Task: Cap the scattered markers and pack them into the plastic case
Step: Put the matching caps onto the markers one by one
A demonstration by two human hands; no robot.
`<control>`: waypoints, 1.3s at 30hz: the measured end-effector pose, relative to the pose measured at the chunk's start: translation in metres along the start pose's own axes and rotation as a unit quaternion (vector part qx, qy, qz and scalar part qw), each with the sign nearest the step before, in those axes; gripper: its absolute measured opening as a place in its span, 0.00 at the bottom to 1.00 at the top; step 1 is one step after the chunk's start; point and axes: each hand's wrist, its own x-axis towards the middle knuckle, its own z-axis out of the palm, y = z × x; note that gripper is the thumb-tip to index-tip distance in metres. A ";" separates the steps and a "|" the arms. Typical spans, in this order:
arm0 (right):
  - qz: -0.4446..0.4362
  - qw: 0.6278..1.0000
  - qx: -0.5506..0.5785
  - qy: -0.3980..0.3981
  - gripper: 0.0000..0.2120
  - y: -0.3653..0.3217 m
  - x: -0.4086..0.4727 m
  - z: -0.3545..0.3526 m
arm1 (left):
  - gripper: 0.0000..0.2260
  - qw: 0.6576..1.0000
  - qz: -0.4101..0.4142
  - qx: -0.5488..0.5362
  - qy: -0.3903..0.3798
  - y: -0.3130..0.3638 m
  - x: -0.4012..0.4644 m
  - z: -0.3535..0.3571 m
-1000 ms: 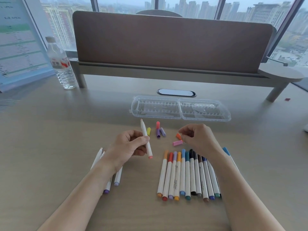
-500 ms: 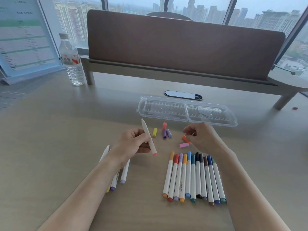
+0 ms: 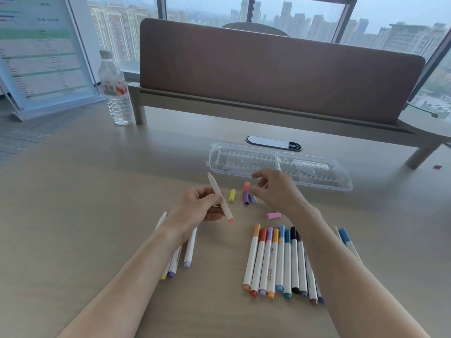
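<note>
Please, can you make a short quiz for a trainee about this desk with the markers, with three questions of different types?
1. True or false: the plastic case already holds markers.
2. Which loose cap do the right hand's fingers reach for? A) yellow cap B) coral cap C) pink cap
3. Fill in: the left hand holds one uncapped ____.

Key
1. False; no markers lie in it.
2. B
3. marker
</note>
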 end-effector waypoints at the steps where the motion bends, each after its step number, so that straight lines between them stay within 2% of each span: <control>1: -0.005 1.000 0.001 -0.005 0.16 -0.003 0.007 0.003 | 0.07 1.000 0.000 -0.001 -0.003 0.000 0.000 -0.001; 5: -0.025 0.999 -0.037 -0.013 0.05 -0.001 0.024 0.011 | 0.06 1.000 -0.005 0.004 -0.024 0.001 -0.002 -0.004; 6: -0.028 0.999 -0.024 -0.005 0.05 0.001 0.023 0.011 | 0.06 1.000 -0.006 0.005 -0.028 0.001 -0.002 -0.005; 10: -0.007 0.992 0.115 0.044 0.07 0.003 -0.001 0.001 | 0.07 0.998 -0.003 0.013 -0.053 0.003 -0.003 -0.007; 13: 0.038 0.964 0.260 0.032 0.06 0.011 -0.026 -0.007 | 0.08 0.995 0.002 0.011 -0.097 0.005 -0.007 -0.003; 18: 0.067 0.914 0.398 0.026 0.07 0.031 -0.061 -0.009 | 0.09 0.986 0.002 0.064 -0.155 0.002 -0.013 0.003; 21: 0.082 0.895 0.439 0.018 0.08 0.036 -0.072 -0.009 | 0.10 0.981 0.008 0.104 -0.166 0.000 -0.016 0.005; 26: 0.117 0.801 0.587 0.024 0.11 0.034 -0.073 -0.011 | 0.11 0.973 0.035 0.155 -0.168 -0.001 -0.018 0.009; 33: 0.211 0.706 0.676 -0.017 0.08 0.027 -0.071 -0.008 | 0.13 0.972 0.044 0.172 -0.156 0.000 -0.019 0.008; 39: 0.227 0.630 0.738 -0.080 0.16 0.030 -0.069 -0.010 | 0.12 0.973 0.044 0.164 -0.157 -0.002 -0.018 0.009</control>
